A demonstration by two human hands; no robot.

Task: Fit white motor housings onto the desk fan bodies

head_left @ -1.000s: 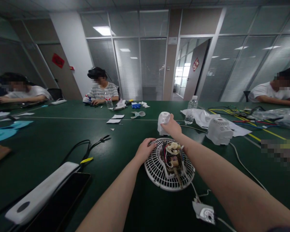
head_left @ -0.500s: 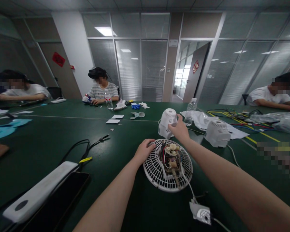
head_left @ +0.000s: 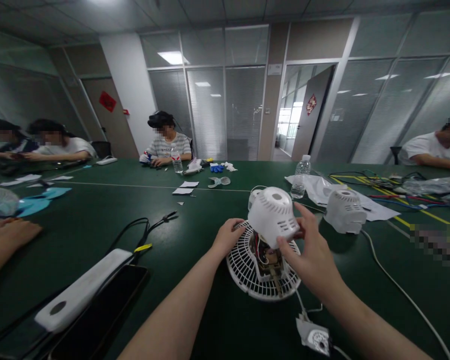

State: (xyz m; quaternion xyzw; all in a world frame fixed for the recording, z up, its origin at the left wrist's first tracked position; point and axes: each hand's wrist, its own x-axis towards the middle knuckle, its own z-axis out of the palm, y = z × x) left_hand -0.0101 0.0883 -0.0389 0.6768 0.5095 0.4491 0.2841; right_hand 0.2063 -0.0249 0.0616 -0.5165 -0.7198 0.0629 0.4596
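Observation:
A white round fan grille (head_left: 247, 272) lies flat on the green table (head_left: 97, 200), with an exposed motor (head_left: 267, 254) and coloured wires at its middle. My left hand (head_left: 227, 237) grips the grille's far left rim. My right hand (head_left: 311, 252) holds a white vented motor cover (head_left: 273, 216) just above the motor, fingers wrapped around its lower edge. A white cord runs from the motor to a small timer switch box (head_left: 315, 337) near the table's front.
A second white motor cover (head_left: 343, 210) and a water bottle (head_left: 299, 176) stand behind right, among papers and wires. A white power strip (head_left: 80, 290) and black phone (head_left: 97, 310) lie front left. Several people sit around the table; another person's hand (head_left: 7, 235) rests at left.
My right hand picked the white motor cover up from the table behind the grille and brought it back over the motor. My left hand stayed on the grille's rim.

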